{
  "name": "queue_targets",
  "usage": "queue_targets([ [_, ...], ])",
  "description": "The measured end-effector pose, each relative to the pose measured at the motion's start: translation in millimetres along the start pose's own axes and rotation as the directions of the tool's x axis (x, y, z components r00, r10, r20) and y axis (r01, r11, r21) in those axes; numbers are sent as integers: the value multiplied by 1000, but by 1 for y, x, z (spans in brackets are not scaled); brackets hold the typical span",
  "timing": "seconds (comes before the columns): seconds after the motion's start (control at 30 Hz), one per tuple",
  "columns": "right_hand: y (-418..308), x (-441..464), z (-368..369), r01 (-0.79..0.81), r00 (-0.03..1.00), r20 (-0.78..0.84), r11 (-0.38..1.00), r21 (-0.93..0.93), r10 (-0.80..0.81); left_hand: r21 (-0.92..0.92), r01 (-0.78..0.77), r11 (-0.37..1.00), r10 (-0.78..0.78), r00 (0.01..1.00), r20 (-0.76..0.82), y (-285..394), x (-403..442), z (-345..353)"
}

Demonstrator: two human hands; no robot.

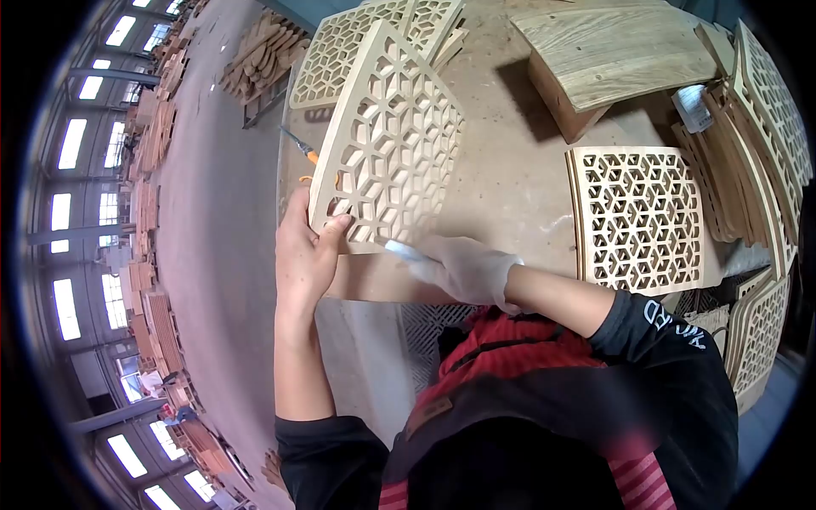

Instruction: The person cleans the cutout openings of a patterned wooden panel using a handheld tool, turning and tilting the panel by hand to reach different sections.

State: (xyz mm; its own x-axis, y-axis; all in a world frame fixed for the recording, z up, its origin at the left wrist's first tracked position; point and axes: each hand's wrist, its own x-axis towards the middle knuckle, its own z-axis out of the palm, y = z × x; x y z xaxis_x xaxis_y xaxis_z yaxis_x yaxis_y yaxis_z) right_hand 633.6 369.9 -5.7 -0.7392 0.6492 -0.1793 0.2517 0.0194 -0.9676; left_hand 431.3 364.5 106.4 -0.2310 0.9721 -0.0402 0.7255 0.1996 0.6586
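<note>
A pale wooden lattice panel (395, 136) stands tilted at the near left of the worktable. My left hand (308, 246), bare, grips its lower left corner, with the thumb on the front face and the fingers behind the edge. My right hand (467, 265), in a whitish glove and somewhat blurred, is closed near the panel's lower edge. A light-coloured flat thing (406, 251) sticks out from it, too blurred to name.
Another lattice panel (344, 51) lies behind the tilted one, beside an orange-handled tool (308, 151). A stack of lattice panels (643, 219) lies on the worktable (501, 174) at right. Beyond stands a wooden board (612, 51); more panels (773, 102) lean far right.
</note>
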Motion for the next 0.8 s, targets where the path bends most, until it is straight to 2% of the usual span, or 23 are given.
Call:
queue_targets([
  [0.23,-35,-3,-20,-264,955,172,957,120,242,-10,-19,1000,19,1000,-7,0,-2,3],
  [0.3,-30,1,-18,-284,944,219,947,148,249,20,-25,999,26,1000,-4,3,-2,3],
  [0.4,-40,5,-21,-313,937,208,938,147,280,71,-48,996,49,999,-14,10,-7,4],
  [0.47,-24,20,-14,20,972,234,984,-176,22,85,-60,995,62,998,-16,18,-11,7],
  [0.53,-21,31,-10,71,963,270,960,-271,5,75,-66,995,67,998,-9,24,-15,10],
  [0.6,-33,39,-11,-176,938,271,972,-158,214,87,-56,995,58,998,-16,23,-14,10],
  [0.63,-13,42,-1,95,992,113,953,-286,-65,93,-52,994,54,998,-20,23,-13,10],
  [0.67,24,48,16,322,932,-5,836,-444,-361,94,-60,994,62,998,-18,23,-12,10],
  [0.73,10,46,7,245,964,-44,943,-224,-261,98,-71,993,72,997,-11,24,-12,8],
  [0.77,-6,49,-11,-139,983,142,978,156,117,107,-58,993,58,998,0,24,-12,7],
  [0.8,-23,49,-24,-548,821,432,730,408,374,115,-47,992,46,999,11,25,-12,5],
])
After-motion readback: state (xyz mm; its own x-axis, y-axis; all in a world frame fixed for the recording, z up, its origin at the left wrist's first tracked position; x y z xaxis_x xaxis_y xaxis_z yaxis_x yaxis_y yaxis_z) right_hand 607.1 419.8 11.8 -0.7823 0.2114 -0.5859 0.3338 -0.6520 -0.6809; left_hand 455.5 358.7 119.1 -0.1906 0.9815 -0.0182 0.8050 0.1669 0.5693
